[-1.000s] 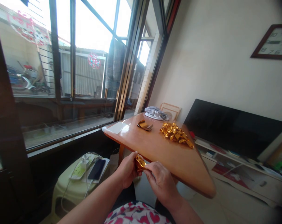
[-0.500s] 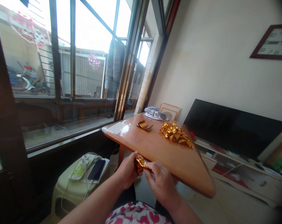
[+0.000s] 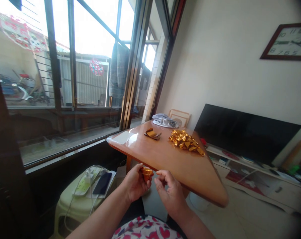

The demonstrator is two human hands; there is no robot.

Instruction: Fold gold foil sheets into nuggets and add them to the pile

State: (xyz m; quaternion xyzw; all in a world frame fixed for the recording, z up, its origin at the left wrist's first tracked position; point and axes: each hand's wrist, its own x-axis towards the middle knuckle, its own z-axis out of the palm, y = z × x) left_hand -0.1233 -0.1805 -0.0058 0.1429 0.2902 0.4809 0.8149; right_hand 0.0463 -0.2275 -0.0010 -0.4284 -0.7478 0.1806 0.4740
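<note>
In front of the table's near edge, my left hand (image 3: 137, 183) is closed around a folded piece of gold foil (image 3: 147, 171). The foil shows between the thumb and the fingers. Just to its right is my right hand (image 3: 169, 191), apart from the foil, fingers curled loosely and thumb held away, with nothing visible in it. On the wooden table (image 3: 165, 159) lies a heap of shiny folded gold foil pieces (image 3: 185, 141). Left of that heap is a small stack of curled gold foil sheets (image 3: 152, 133).
Folded cloth (image 3: 164, 120) sits at the table's far end, a white sheet (image 3: 122, 137) at its left corner. A green plastic stool (image 3: 62, 199) on the left carries a power strip (image 3: 84, 184), cables and a phone (image 3: 102, 183). A television (image 3: 242, 132) stands at the right.
My right hand has let go of the gold foil and drawn slightly right. The left hand has kept hold and turned the foil. The whole view has shifted a little.
</note>
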